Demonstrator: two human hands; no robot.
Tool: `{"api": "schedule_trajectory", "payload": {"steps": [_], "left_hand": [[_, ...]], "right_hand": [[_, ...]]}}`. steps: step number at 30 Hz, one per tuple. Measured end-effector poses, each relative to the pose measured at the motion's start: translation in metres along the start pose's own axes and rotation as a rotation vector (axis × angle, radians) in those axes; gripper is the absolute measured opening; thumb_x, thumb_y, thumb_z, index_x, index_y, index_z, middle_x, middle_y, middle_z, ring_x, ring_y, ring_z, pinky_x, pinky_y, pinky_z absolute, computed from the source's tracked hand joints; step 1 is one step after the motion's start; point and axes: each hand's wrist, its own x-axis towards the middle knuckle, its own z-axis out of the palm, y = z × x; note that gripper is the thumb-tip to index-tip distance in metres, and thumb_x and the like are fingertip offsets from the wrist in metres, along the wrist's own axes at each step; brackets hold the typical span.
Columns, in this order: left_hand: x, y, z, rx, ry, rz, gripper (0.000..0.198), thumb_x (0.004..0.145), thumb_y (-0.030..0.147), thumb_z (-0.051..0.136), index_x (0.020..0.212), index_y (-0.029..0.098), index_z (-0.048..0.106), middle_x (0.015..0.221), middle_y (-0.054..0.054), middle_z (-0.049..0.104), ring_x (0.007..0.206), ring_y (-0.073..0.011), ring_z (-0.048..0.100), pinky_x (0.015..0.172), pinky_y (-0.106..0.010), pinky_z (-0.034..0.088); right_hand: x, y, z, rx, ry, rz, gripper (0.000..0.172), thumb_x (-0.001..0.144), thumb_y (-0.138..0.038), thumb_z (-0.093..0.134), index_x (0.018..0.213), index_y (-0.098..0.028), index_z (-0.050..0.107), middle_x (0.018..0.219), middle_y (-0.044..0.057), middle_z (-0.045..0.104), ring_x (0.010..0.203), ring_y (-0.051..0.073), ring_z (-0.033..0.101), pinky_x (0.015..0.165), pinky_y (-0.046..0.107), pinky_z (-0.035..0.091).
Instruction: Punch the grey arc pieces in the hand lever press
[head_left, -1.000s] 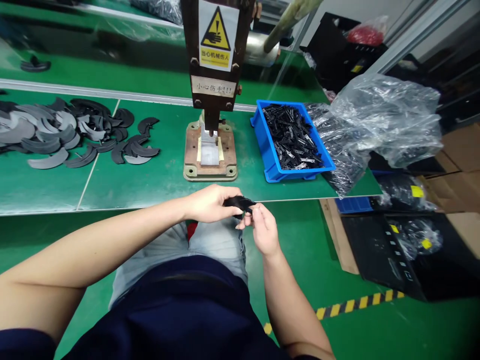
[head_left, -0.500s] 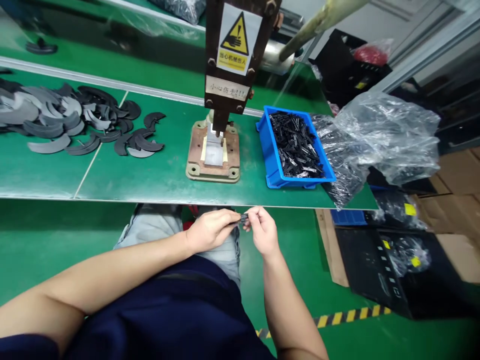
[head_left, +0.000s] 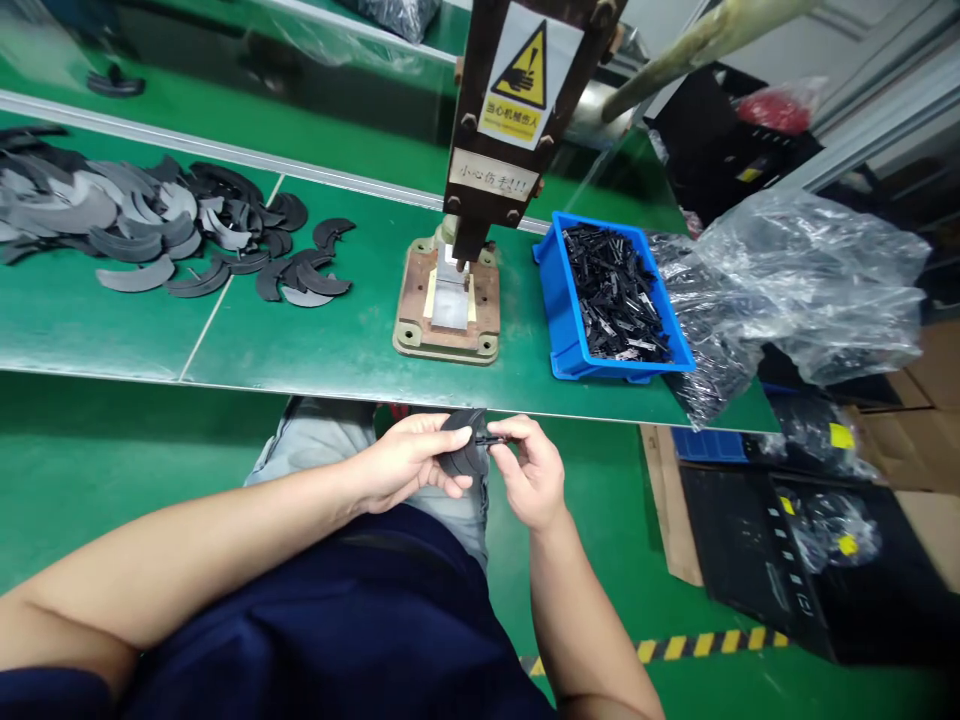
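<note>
Over my lap, just in front of the bench edge, my left hand (head_left: 412,462) grips dark curved pieces (head_left: 463,445) between thumb and fingers. A thin black part (head_left: 491,440) sticks out from their right side, pinched by my right hand (head_left: 527,465). Whether it is joined to the curved pieces I cannot tell. On the bench, a press (head_left: 499,120) with warning labels stands over a brown base (head_left: 411,312) bearing a metal plate (head_left: 450,303). Many small black parts (head_left: 615,295) fill a blue bin (head_left: 564,335) to its right.
A heap of dark curved pieces (head_left: 127,215) covers the bench (head_left: 315,355) at the left, with a smaller group (head_left: 307,278) nearer the press. Clear plastic bags (head_left: 817,270) lie right of the bin. Black boxes (head_left: 742,540) stand below the bench at the right.
My left hand has turned and opened out somewhat, so the curved pieces now show broadly. The camera view has shifted, moving the bench items rightward in the picture.
</note>
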Motion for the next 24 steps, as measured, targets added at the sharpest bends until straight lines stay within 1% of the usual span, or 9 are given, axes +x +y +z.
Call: {"api": "schedule_trajectory", "payload": {"steps": [4,6,8,11,13,16,19,21,24], "left_hand": [[-0.002,0.004,-0.003,-0.065,0.047,-0.077,0.035,0.083,0.035,0.087,0.101,0.009,0.071,0.085,-0.009,0.072,0.059,-0.0157,0.072,0.053,-0.025,0.062],[-0.002,0.004,-0.003,-0.060,0.052,-0.084,0.038,0.081,0.036,0.088,0.103,0.009,0.072,0.086,-0.009,0.072,0.060,-0.0161,0.072,0.054,-0.025,0.062],[-0.003,0.003,-0.004,-0.009,0.049,-0.053,0.042,0.081,0.040,0.088,0.106,0.010,0.071,0.087,-0.009,0.073,0.062,-0.0168,0.073,0.056,-0.025,0.063],[-0.005,0.002,-0.002,0.113,0.040,0.056,0.048,0.083,0.047,0.085,0.110,0.011,0.070,0.087,-0.008,0.073,0.064,-0.0171,0.073,0.061,-0.028,0.065],[-0.007,0.002,0.000,0.176,0.053,0.120,0.049,0.083,0.049,0.084,0.111,0.012,0.068,0.087,-0.007,0.073,0.065,-0.0176,0.073,0.062,-0.031,0.066],[-0.010,0.003,0.003,0.238,0.050,0.173,0.044,0.085,0.050,0.082,0.106,0.014,0.067,0.086,-0.004,0.072,0.070,-0.0181,0.072,0.061,-0.033,0.066],[-0.014,0.004,0.005,0.260,0.028,0.219,0.037,0.087,0.048,0.080,0.102,0.016,0.068,0.087,-0.002,0.070,0.075,-0.0176,0.070,0.064,-0.032,0.066],[-0.017,0.003,0.006,0.260,0.024,0.232,0.034,0.088,0.045,0.079,0.103,0.017,0.068,0.091,-0.003,0.070,0.080,-0.0178,0.070,0.066,-0.031,0.067],[-0.022,0.000,0.006,0.256,0.003,0.223,0.030,0.090,0.044,0.077,0.103,0.018,0.068,0.093,-0.003,0.070,0.085,-0.0191,0.070,0.069,-0.032,0.066]], "right_hand": [[0.003,-0.004,0.007,0.013,-0.006,-0.002,0.014,0.095,-0.026,0.062,0.106,-0.026,0.071,0.093,0.003,0.068,0.084,0.015,0.065,0.079,0.033,0.054],[0.003,-0.006,0.009,0.014,-0.010,0.000,0.016,0.096,-0.025,0.061,0.109,-0.026,0.070,0.094,0.003,0.069,0.083,0.015,0.065,0.077,0.033,0.055],[0.003,-0.007,0.010,0.007,-0.012,-0.006,0.020,0.096,-0.024,0.060,0.113,-0.027,0.070,0.096,0.003,0.070,0.084,0.015,0.066,0.079,0.033,0.056],[0.003,-0.005,0.010,-0.015,-0.006,-0.037,0.022,0.095,-0.022,0.062,0.114,-0.029,0.071,0.100,0.003,0.072,0.091,0.016,0.068,0.083,0.034,0.058],[0.002,-0.003,0.010,-0.033,0.001,-0.065,0.025,0.093,-0.020,0.064,0.115,-0.029,0.071,0.102,0.003,0.074,0.094,0.016,0.070,0.085,0.035,0.058],[0.000,-0.003,0.010,-0.061,0.009,-0.114,0.028,0.091,-0.019,0.067,0.117,-0.030,0.070,0.104,0.003,0.076,0.097,0.017,0.072,0.086,0.036,0.060],[-0.002,-0.006,0.009,-0.099,0.007,-0.152,0.030,0.092,-0.018,0.065,0.119,-0.031,0.069,0.106,0.003,0.078,0.099,0.019,0.073,0.087,0.038,0.061],[-0.005,-0.009,0.009,-0.124,0.007,-0.169,0.030,0.093,-0.019,0.063,0.120,-0.031,0.069,0.106,0.004,0.078,0.099,0.019,0.074,0.087,0.039,0.062],[-0.010,-0.010,0.011,-0.135,0.035,-0.200,0.026,0.095,-0.023,0.061,0.119,-0.031,0.067,0.102,0.005,0.078,0.094,0.020,0.075,0.081,0.041,0.063]]}}
